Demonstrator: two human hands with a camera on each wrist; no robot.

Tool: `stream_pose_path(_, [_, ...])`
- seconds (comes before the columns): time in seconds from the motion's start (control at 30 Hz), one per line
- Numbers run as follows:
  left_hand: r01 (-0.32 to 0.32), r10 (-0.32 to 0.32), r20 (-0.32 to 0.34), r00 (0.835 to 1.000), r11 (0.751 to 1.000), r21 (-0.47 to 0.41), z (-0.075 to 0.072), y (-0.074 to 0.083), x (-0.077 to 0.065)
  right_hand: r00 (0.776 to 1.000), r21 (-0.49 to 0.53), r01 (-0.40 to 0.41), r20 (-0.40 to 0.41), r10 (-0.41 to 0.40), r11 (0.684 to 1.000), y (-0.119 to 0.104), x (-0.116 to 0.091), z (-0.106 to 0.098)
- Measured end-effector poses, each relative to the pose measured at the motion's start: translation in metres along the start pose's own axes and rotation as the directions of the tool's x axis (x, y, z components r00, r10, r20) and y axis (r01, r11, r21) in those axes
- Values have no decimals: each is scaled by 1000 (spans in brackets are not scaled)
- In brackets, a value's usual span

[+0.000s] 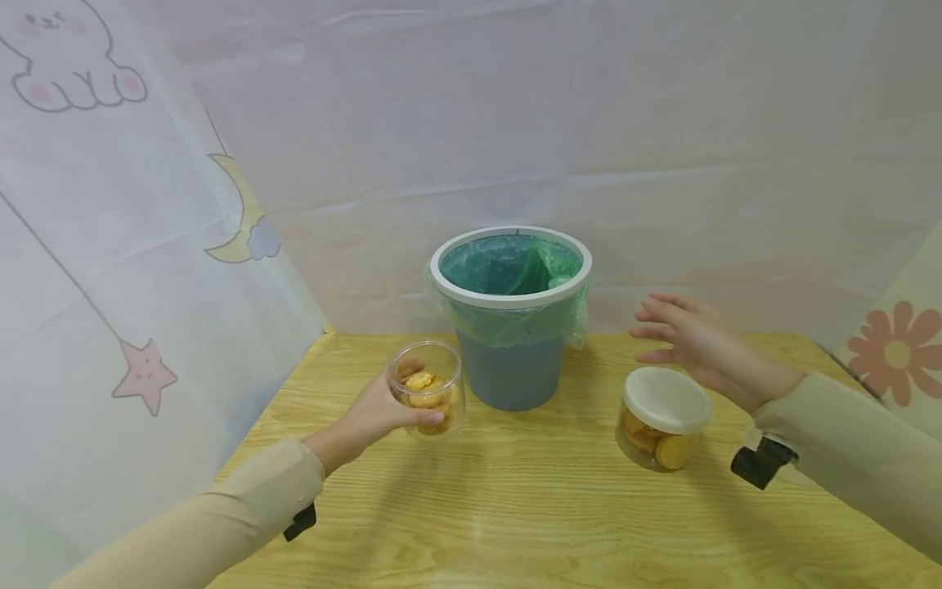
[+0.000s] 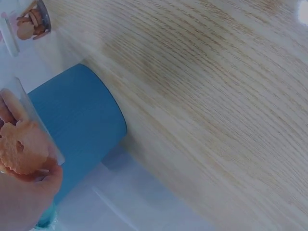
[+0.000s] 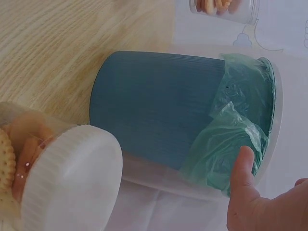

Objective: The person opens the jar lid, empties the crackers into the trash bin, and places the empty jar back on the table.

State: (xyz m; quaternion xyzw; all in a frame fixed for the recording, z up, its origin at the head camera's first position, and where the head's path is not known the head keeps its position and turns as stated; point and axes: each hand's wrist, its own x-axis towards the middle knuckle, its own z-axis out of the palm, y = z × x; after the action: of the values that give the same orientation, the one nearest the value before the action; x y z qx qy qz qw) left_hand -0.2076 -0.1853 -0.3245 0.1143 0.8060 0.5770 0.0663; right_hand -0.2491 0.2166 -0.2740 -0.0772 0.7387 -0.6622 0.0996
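My left hand [image 1: 381,411] grips a clear, lidless jar [image 1: 458,409] with cookies inside, raised a little above the table. In the left wrist view a scalloped cookie [image 2: 24,147] shows through the jar wall. On the right side of the table stands a second clear jar with a white lid [image 1: 667,399], holding round cookies [image 1: 673,451]. My right hand [image 1: 699,343] hovers behind and above that lidded jar, fingers extended, holding nothing. Between the hands stands a blue-grey trash bin [image 1: 513,372] lined with a green bag [image 1: 508,323].
The bin's white rim [image 1: 515,300] faces up, with the bag folded over it. A wood-grain table [image 1: 486,523] lies under everything. Behind it hangs a pale cloth [image 1: 456,106] printed with a moon, a star and a flower.
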Motion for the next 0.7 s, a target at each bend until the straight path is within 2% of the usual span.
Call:
stream_pose_path(0.23, [16,-17,-13,1000,1000,-18,-4,5,3,1000,16,-2,6,2,1000,-7,11,5])
stream_pose_path(0.43, [8,-8,-23,1000,1000,3,-4,8,4,1000,46,-12,1,12,999,-11,19,10])
stream_pose_path(0.7, [8,-7,-49,999,1000,14,-7,10,5,999,145,-50,-1,50,988,-20,39,24])
